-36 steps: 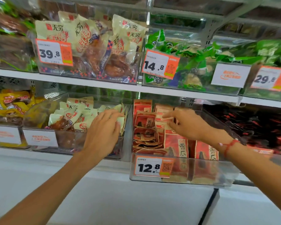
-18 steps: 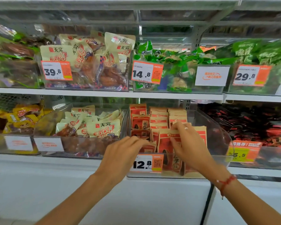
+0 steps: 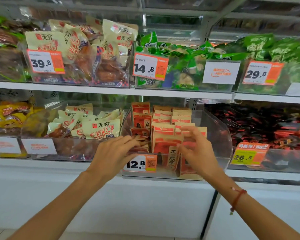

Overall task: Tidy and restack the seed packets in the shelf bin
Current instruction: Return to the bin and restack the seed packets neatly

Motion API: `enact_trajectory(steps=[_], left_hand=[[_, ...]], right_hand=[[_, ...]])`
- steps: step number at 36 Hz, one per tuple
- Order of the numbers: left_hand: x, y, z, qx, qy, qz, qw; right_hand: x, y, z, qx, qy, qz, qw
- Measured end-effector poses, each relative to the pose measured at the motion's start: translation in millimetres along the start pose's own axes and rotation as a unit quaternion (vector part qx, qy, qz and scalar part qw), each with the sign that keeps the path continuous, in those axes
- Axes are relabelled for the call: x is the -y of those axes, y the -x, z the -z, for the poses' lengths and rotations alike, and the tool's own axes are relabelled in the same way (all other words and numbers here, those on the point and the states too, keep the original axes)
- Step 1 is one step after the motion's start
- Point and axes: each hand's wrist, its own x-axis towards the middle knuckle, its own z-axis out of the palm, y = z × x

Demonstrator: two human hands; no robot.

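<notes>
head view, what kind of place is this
Most likely a shop's snack aisle. White shelves carry clear bins of packaged food, each fronted by an orange price tag such as the 12.8 tag on the seed packet bin and the 39.8 tag above.

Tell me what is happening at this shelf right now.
A person is sorting seed packets in a clear shelf bin tagged 12.8. The left hand reaches the tumbled packets on the bin's left side; the right hand is at the upright front rows. Its grip is too blurred to judge.
</notes>
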Motion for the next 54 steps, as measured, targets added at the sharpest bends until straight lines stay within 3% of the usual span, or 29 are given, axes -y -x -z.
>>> enact_trajectory(steps=[5, 9, 13, 20, 24, 26, 31, 35, 38, 44, 51, 54], left_hand=[[1, 5, 1, 0.007, 0.032, 0.034, 0.999], [-4, 2, 2, 0.003, 0.036, 0.072, 0.997], [-10, 3, 4, 0.011, 0.039, 0.096, 0.995], [-17, 3, 24, 0.02, 0.07, 0.154, 0.985], [-24, -5, 40, -0.032, 0.151, 0.213, 0.965], [-28, -9, 45, -0.058, 0.233, 0.25, 0.938], [-39, -10, 55, -0.014, 0.44, 0.319, 0.839], [-44, -1, 53, 0.036, 0.509, 0.339, 0.79], [-44, 0, 50, 0.056, 0.541, 0.36, 0.758], [-39, 4, 44, 0.054, 0.508, 0.361, 0.78], [-36, 5, 41, -0.048, 0.529, 0.425, 0.733], [-38, 8, 39, -0.062, 0.507, 0.427, 0.746]], right_hand=[[1, 0, -11, 0.0, 0.14, 0.029, 0.99], [0, -4, -15, 0.006, 0.127, -0.002, 0.992], [2, -10, -12, -0.013, 0.124, 0.047, 0.991], [32, -13, 4, -0.181, 0.009, 0.16, 0.97], [51, -6, 9, -0.22, -0.072, 0.182, 0.956], [57, -1, 10, -0.218, -0.107, 0.187, 0.952], [64, 14, 6, -0.112, -0.218, 0.097, 0.965], [54, 17, -5, -0.005, -0.269, -0.06, 0.961], [50, 19, -13, 0.039, -0.29, -0.108, 0.95], [45, 19, -25, 0.082, -0.234, -0.138, 0.959], [39, 23, -23, 0.211, -0.207, -0.156, 0.943], [38, 26, -22, 0.209, -0.205, -0.137, 0.946]])
